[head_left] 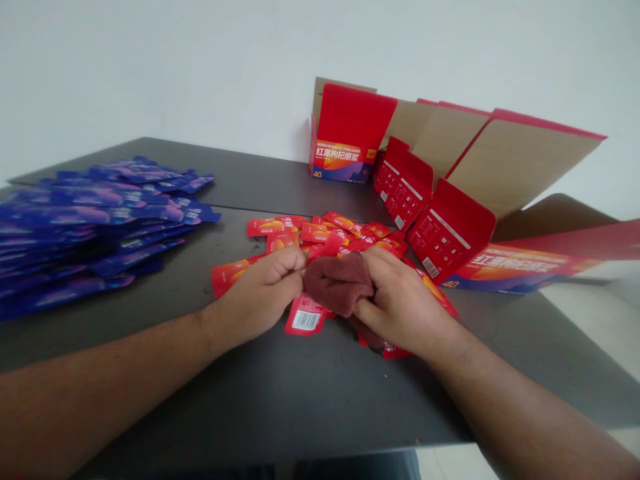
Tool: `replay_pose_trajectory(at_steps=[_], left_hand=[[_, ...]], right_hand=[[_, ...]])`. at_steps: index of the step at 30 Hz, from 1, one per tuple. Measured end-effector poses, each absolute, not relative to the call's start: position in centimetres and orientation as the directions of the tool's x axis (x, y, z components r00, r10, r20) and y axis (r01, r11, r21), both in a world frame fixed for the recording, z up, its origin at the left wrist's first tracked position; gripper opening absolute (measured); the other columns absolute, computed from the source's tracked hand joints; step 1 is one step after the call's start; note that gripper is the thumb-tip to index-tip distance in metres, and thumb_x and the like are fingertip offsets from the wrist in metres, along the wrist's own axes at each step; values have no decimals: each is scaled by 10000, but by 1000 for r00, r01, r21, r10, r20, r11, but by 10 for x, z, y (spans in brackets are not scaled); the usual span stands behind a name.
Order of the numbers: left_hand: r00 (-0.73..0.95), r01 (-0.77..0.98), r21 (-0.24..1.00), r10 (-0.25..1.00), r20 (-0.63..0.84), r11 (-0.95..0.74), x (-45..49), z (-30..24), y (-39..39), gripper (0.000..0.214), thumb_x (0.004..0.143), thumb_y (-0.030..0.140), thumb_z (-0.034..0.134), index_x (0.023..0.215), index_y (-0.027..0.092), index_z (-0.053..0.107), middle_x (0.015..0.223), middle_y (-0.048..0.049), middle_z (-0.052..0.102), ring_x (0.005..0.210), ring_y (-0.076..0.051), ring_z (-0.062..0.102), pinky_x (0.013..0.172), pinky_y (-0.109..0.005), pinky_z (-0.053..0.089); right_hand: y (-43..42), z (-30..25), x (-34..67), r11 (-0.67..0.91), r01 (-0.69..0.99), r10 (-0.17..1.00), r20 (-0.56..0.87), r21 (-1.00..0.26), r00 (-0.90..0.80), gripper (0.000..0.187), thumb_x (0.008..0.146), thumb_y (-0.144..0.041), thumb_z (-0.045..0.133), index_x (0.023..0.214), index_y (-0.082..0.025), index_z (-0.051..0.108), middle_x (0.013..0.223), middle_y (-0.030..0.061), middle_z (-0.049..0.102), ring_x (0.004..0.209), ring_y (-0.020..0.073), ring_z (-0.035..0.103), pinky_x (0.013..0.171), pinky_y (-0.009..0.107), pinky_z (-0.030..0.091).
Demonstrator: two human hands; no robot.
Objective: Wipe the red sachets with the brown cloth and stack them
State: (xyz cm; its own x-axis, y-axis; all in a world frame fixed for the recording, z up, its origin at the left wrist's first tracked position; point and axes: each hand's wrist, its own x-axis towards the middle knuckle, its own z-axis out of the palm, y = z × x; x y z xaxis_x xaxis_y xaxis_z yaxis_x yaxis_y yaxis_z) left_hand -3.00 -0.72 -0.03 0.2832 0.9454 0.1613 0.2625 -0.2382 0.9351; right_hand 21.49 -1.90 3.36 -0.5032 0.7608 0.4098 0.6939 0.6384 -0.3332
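Note:
My left hand is closed in a pinch against the cloth's left side; whatever lies between its fingers is hidden. A brown cloth is bunched in my right hand, the fingers wrapped round it. Both hands are over a loose pile of red sachets with orange pictures. Just below the cloth, a red sachet with a white barcode label shows its back, its upper part covered. More sachets stick out beside and under my right hand.
A large heap of blue-purple sachets covers the table's left side. Behind and to the right stand open red cartons, one upright at the back and others with raised flaps. Beneath everything is a dark grey table, with a white wall behind.

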Motion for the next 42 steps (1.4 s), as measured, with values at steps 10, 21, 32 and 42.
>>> replay_pose_trajectory(at_steps=[10,21,32,42], left_hand=[[338,256,929,925,175,-269,-29,6,-9,265,986,335,603,756,221,539,733,24,574,674,-145,506,608,-287,414],[344,274,916,919,192,-294,-28,7,-9,240,978,313,589,763,218,544,772,8,608,705,-157,534,631,-295,432],[383,240,929,907,177,-282,-28,8,-9,185,976,308,599,816,216,595,785,10,639,711,-159,549,647,-290,450],[365,271,918,913,180,-289,-29,7,-9,213,987,310,590,798,214,574,757,19,612,695,-154,538,637,-288,440]], right_hand=[[-16,35,216,602,721,786,414,-343,-459,147,840,-171,668,947,-240,594,944,43,655,870,235,629,757,358,480],[-15,36,216,606,715,785,406,-349,-468,128,846,-179,669,945,-234,610,953,47,671,880,232,637,767,353,488],[-13,37,217,596,714,793,410,-367,-451,151,846,-166,683,983,-220,650,1002,65,711,936,250,667,819,371,519],[-11,35,219,594,710,791,434,-379,-430,124,863,-182,681,976,-225,651,980,57,709,929,251,677,805,372,523]])
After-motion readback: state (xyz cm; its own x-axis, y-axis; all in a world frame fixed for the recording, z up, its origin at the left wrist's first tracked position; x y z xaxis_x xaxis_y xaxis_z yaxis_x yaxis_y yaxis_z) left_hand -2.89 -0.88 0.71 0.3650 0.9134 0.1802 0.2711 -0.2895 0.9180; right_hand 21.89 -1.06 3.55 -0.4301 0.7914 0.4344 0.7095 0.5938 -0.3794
